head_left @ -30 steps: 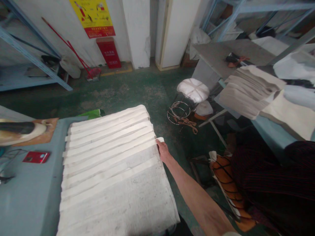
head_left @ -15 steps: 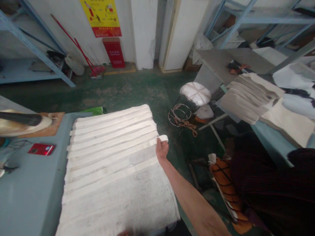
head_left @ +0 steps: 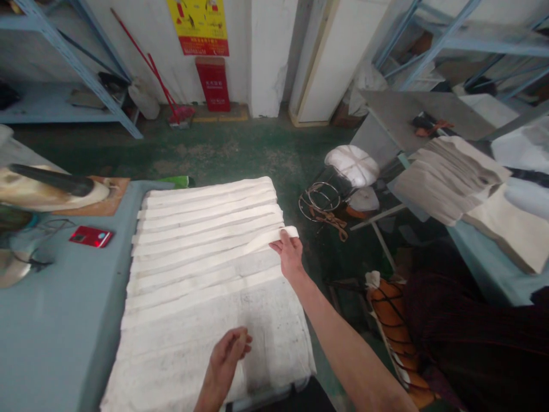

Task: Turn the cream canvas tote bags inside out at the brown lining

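Observation:
Several long white fabric strips (head_left: pixel 201 229) lie side by side across a stained white pad (head_left: pixel 240 337) on the blue-grey table (head_left: pixel 55 309). My right hand (head_left: pixel 290 254) pinches the right end of one strip (head_left: pixel 274 236) and holds it lifted off the pad's right edge. My left hand (head_left: pixel 229 352) hovers over the near bare part of the pad, fingers curled loosely, with nothing visible in it.
A red phone (head_left: pixel 91 236) and an iron on a wooden board (head_left: pixel 51 191) sit at the table's left. A white stool (head_left: pixel 351 163), metal rings (head_left: pixel 319 200), stacked fabric pieces (head_left: pixel 446 174) on a side table and blue shelving stand to the right.
My right hand has lifted the strip's end higher and slightly right. My left hand has come into view over the near part of the pad. The camera has shifted left.

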Demonstrator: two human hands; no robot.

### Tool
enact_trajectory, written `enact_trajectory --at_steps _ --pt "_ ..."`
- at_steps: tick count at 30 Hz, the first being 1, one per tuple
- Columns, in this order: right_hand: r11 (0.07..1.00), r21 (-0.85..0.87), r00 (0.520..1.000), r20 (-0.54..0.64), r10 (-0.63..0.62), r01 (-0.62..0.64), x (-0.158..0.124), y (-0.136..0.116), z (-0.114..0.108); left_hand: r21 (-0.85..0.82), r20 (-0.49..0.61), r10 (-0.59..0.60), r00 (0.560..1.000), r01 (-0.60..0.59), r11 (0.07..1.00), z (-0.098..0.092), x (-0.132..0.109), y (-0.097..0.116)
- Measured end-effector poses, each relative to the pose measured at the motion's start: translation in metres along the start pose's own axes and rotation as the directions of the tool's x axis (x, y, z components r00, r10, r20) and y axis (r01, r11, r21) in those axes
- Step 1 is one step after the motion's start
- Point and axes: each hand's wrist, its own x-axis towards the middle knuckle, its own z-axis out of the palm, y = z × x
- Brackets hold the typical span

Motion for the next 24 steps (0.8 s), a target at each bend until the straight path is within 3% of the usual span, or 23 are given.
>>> enact_trajectory --at_steps 5,8,11,15,19,24 --pt "0.994 0.111 1.000 0.008 0.018 -0.019 -0.027 -0.015 0.014 0.043 0.016 0.256 0.967 -0.256 0.966 0.027 0.060 0.042" --pt "0.988 0.156 1.000 0.007 -0.002 0.001 -0.039 -0.024 0.024 0.201 0.019 0.433 0.901 -0.428 0.881 0.046 0.092 0.062" --pt "0.986 0.167 1.000 0.006 -0.029 0.028 -0.048 -0.032 0.033 0.356 0.088 0.557 0.826 -0.549 0.757 0.066 0.121 0.074" --pt "0.988 0.143 0.998 0.016 -0.058 0.055 -0.058 -0.041 0.044 0.535 0.068 0.609 0.790 -0.544 0.646 0.082 0.150 0.079" --pt "0.990 0.116 0.996 0.034 -0.081 0.076 -0.066 -0.047 0.051 0.655 -0.004 0.619 0.786 -0.466 0.595 0.079 0.166 0.073" --pt "0.994 0.068 0.995 0.044 -0.091 0.088 -0.078 -0.059 0.062 0.691 0.012 0.626 0.780 -0.459 0.558 0.080 0.176 0.066"
